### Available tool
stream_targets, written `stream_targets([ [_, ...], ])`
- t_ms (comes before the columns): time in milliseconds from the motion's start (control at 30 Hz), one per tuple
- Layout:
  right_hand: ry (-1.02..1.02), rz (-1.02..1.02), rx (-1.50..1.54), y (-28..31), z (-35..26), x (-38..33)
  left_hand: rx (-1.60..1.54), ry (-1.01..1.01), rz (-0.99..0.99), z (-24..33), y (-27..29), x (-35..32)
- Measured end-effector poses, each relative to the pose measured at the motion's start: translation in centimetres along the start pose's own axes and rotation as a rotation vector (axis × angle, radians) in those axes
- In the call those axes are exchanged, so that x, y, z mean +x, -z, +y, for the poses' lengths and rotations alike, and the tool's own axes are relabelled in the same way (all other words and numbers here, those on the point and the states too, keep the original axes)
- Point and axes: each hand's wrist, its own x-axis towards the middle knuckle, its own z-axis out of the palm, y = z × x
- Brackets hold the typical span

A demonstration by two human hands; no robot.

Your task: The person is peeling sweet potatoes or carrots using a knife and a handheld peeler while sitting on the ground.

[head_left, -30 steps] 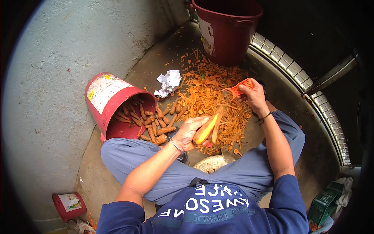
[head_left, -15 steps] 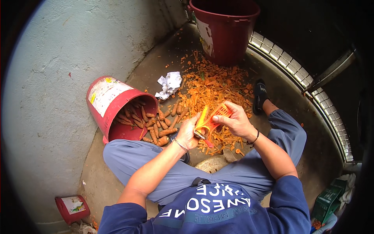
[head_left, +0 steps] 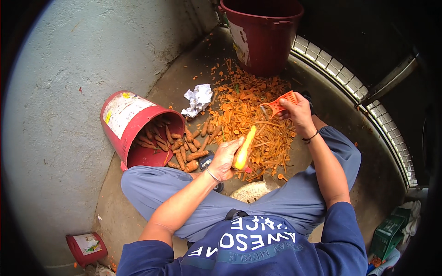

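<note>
My left hand [head_left: 225, 159] is closed around the thick end of a peeled carrot [head_left: 245, 146], bright yellow-orange, its tip pointing up and away from me. To the right and farther off, my right hand [head_left: 298, 114] grips an orange peeler [head_left: 282, 104] with a perforated handle, its blade end pointing left, apart from the carrot. Under both hands a wide heap of carrot peelings [head_left: 255, 103] covers the floor. Unpeeled carrots [head_left: 184, 149] lie left of my left hand, spilling from a red bucket [head_left: 131, 124] tipped on its side.
A large dark red bin [head_left: 262, 41] stands upright beyond the peelings. Crumpled white paper [head_left: 198, 99] lies beside the heap. A grey wall [head_left: 83, 92] closes the left side. A small red container [head_left: 86, 248] is at lower left, and a green crate [head_left: 389, 234] at lower right.
My right hand has swung away from the carrot, up and to the right, with the peeler. The carrot stays in my left hand, now in fuller view.
</note>
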Motion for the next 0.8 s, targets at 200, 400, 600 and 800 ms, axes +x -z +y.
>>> stream_targets([
  [200,-0.018,-0.266,0.129,-4.1,-1.5,-4.8,-0.117,-0.040,0.046,-0.9,3.0,1.8],
  [400,-0.067,-0.406,0.171,-6.4,-0.7,-6.8,-0.015,-0.045,0.123,-0.6,0.8,1.0],
  [600,-0.125,-0.480,0.177,-6.5,-2.1,-6.2,-0.019,-0.071,0.041,-0.2,0.5,0.3],
  [800,-0.055,-0.345,0.207,-4.1,-1.2,-4.4,-0.073,-0.035,-0.011,-0.3,-0.5,-0.6],
])
